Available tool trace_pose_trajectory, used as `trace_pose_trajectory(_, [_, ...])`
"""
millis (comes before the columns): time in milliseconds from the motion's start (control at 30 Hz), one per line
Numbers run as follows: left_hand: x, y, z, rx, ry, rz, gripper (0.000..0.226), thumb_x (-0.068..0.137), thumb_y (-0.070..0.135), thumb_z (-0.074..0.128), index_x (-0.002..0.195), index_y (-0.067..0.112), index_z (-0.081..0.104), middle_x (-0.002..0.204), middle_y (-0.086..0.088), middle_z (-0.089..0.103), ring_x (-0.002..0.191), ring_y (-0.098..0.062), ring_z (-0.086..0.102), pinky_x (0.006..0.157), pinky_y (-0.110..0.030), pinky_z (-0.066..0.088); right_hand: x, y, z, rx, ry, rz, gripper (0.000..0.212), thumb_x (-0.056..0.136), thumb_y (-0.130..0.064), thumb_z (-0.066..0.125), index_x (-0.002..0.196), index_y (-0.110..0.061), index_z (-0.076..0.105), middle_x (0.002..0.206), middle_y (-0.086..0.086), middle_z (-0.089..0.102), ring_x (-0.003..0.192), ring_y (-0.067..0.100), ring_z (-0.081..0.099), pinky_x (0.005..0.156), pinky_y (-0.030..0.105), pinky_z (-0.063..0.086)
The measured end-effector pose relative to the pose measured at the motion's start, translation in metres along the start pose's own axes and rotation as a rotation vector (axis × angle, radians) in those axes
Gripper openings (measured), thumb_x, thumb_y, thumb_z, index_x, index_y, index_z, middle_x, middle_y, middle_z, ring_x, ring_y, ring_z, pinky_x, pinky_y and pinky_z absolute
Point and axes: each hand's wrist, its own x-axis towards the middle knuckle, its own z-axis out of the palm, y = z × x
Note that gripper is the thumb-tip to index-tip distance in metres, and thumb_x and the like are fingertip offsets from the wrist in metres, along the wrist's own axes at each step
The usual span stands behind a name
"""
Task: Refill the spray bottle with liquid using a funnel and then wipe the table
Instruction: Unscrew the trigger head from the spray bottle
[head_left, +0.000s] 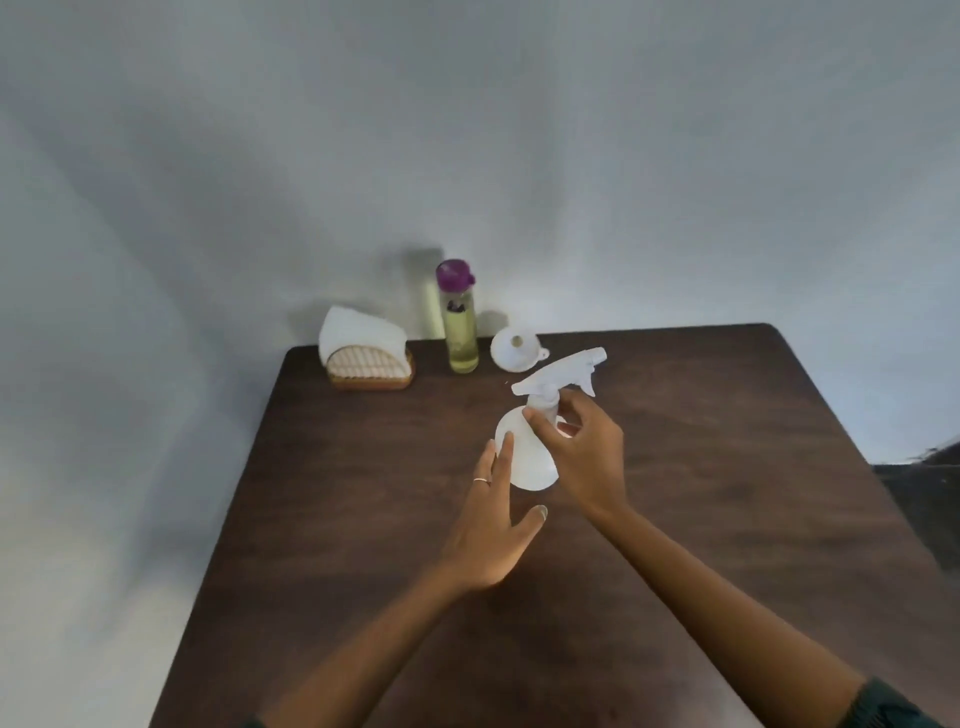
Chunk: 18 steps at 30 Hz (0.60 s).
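A white spray bottle stands mid-table, its trigger head pointing right. My right hand is shut on the bottle's neck just under the head. My left hand is open, its fingers resting against the bottle's left side. A white funnel lies at the back of the dark wooden table. Left of the funnel stands a tall clear bottle of yellowish liquid with a purple cap. A folded white cloth sits in a holder at the back left.
The cloth's woven holder stands near the table's back left corner. A grey wall runs right behind the table. A dark object shows past the table's right edge.
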Motion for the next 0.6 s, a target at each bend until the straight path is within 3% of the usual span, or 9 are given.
trace_pose_trajectory(167, [-0.075,-0.031,0.006,-0.021,0.007,-0.05,0.088,0.092,0.037,0.053,0.147,0.038,-0.015,0.16,0.007,-0.012,0.147,-0.011,0.005,0.109,-0.022,0.014,-0.069,0.006,0.02,-0.04,-0.089,0.004,0.027,0.083,-0.029,0.07,0.107,-0.019,0.067,0.106,-0.008,0.07,0.096,0.007,0.064,0.085,0.024,0.053])
trace_pose_trajectory(333, [-0.119,-0.065,0.019,-0.006,-0.014,-0.104,0.09,0.092,0.036,0.054,0.147,0.037,-0.017,0.161,0.006,-0.009,0.147,-0.012,0.005,0.112,-0.024,0.014,-0.119,0.015,0.038,-0.051,-0.189,0.042,0.027,0.083,-0.031,0.068,0.107,-0.019,0.065,0.105,-0.009,0.069,0.097,0.007,0.063,0.087,0.026,0.051])
trace_pose_trajectory(600, [-0.139,-0.088,0.028,0.022,-0.063,-0.134,0.093,0.089,0.031,0.056,0.149,0.03,-0.015,0.161,0.001,-0.005,0.147,-0.016,0.008,0.114,-0.026,0.016,-0.156,0.022,0.045,-0.103,-0.185,0.081,0.023,0.086,-0.025,0.067,0.107,-0.016,0.064,0.103,-0.008,0.068,0.095,0.006,0.062,0.082,0.016,0.047])
